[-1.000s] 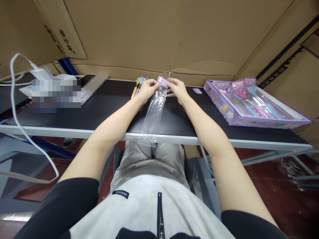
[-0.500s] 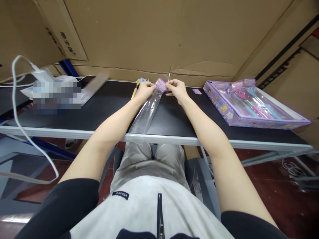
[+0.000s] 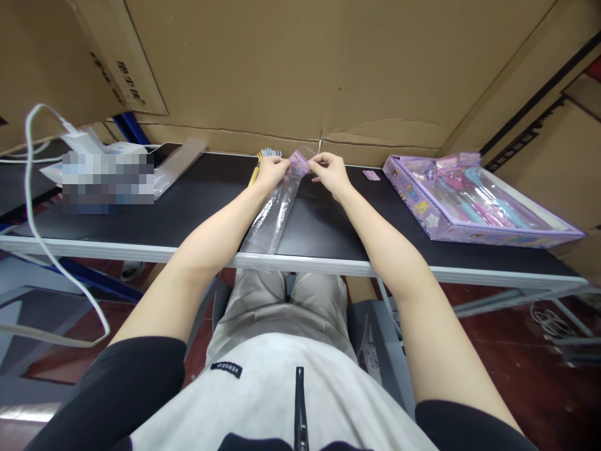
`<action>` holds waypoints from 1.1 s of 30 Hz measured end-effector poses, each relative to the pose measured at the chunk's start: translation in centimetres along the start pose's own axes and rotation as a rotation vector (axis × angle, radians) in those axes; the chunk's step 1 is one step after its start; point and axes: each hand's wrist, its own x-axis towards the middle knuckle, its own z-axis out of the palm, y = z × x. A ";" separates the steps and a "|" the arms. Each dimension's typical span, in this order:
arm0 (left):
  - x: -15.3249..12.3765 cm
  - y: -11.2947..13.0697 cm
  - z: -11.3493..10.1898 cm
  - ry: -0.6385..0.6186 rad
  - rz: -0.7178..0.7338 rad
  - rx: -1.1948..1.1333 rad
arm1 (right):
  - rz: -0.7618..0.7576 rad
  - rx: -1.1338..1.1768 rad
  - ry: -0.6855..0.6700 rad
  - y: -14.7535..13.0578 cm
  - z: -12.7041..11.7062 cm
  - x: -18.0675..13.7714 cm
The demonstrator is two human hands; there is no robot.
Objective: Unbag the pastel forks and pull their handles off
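Since a second ago I see the bag [image 3: 278, 207] has swung: its lower end has shifted left and now stops at the bench [image 3: 141, 225] edge. One bag, one purple header [image 3: 299, 162], one tray [image 3: 474, 203] at right. My left hand [image 3: 271, 172] and right hand [image 3: 331, 172] each pinch the header end. The bag's long axis runs from the header, away from me, back toward my lap, slanting left.
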 end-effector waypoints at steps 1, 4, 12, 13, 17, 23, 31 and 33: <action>0.0 0.0 0.0 0.001 -0.006 -0.001 | -0.004 -0.012 -0.002 -0.1 0.0 -0.1; 0.2 0.0 0.0 0.004 -0.025 -0.014 | -0.025 -0.054 -0.002 -0.1 0.1 0.0; -0.4 0.5 0.0 -0.015 -0.034 -0.023 | -0.159 -0.136 0.063 0.6 -0.2 0.8; -0.4 0.6 0.0 -0.017 -0.036 -0.021 | -0.167 -0.139 0.070 0.6 -0.3 0.9; -0.2 0.3 0.1 0.002 -0.065 -0.010 | -0.166 -0.113 0.112 0.5 -0.7 1.5; 1.5 -1.7 -0.3 0.047 -0.012 -0.016 | -0.055 0.045 0.276 1.5 -3.9 4.2; 1.7 -1.8 -0.1 0.000 -0.079 -0.075 | 0.337 0.096 0.661 4.2 -11.8 4.4; 1.5 -1.4 0.0 -0.003 -0.118 -0.083 | 0.386 0.049 0.711 5.3 -12.9 4.1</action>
